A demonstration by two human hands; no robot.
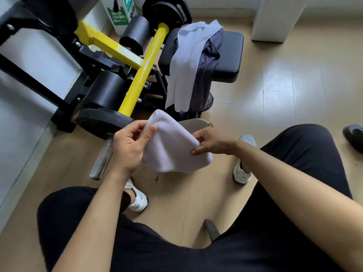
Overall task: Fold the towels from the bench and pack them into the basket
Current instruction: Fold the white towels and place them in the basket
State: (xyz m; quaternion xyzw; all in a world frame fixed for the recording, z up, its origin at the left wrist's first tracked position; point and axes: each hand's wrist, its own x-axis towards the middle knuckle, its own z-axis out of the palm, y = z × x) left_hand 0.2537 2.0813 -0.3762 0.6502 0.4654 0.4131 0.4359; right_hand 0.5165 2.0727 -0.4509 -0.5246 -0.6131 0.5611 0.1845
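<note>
Towel (pixel 172 146), lilac, folded. Handling: probably soft, light and limp, and likely to sag open unless taken at the folded edges or corners.
Position: held in the air between both hands, just in front of the basket (pixel 194 124).
Left hand (pixel 131 146): grips the left edge, thumb on top.
Right hand (pixel 212 142): pinches the right corner.
Remaining: pale towel (pixel 188 61) and dark towel (pixel 208 73), draped over the tabletop (pixel 229 55).

left grip (pixel 129 144): curled round towel (pixel 172 150), thumb on top | right grip (pixel 213 142): pinching towel edge, knuckles up
</note>
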